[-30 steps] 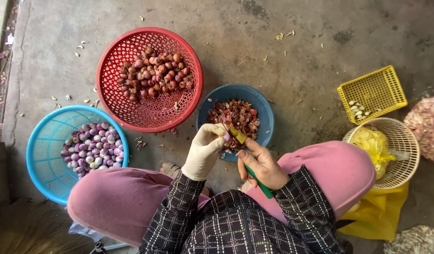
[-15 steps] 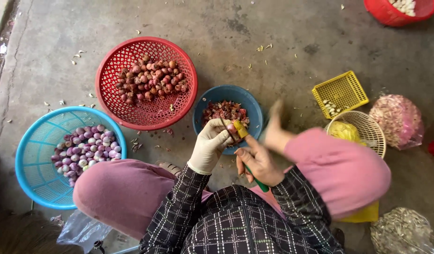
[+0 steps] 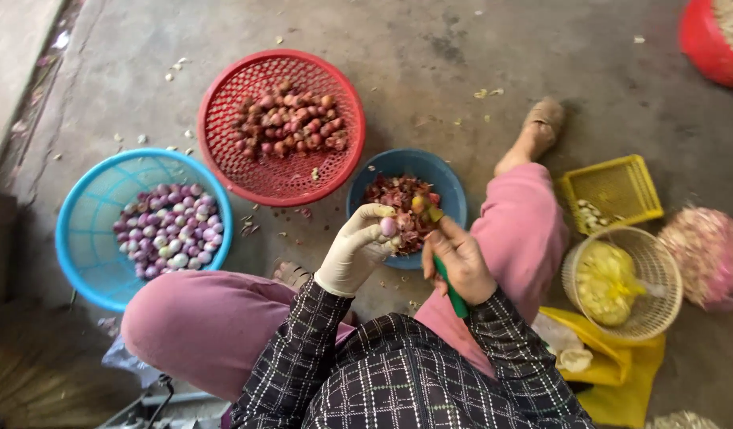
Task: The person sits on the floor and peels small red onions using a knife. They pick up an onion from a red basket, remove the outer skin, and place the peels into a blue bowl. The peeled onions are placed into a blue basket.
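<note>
My left hand point(image 3: 357, 247), in a pale glove, pinches a small purple shallot point(image 3: 388, 227) over the blue bowl point(image 3: 454, 191) of reddish peels. My bare right hand point(image 3: 460, 258) grips a green-handled knife point(image 3: 450, 287), its yellowish blade end close to the shallot. A red basket point(image 3: 223, 151) behind holds unpeeled brown shallots. A light blue basket point(image 3: 88, 238) at the left holds peeled purple shallots.
My right leg in pink trousers stretches out over the concrete floor, foot point(image 3: 541, 127) far ahead. At the right stand a yellow square basket point(image 3: 620, 187), a cream round basket point(image 3: 660, 298) with a yellow bag, a bag of peels point(image 3: 712, 254) and a red tub point(image 3: 704, 48).
My right leg has swung out and now lies straight ahead. The view has shifted. Both hands stay over the blue bowl with the shallot and knife.
</note>
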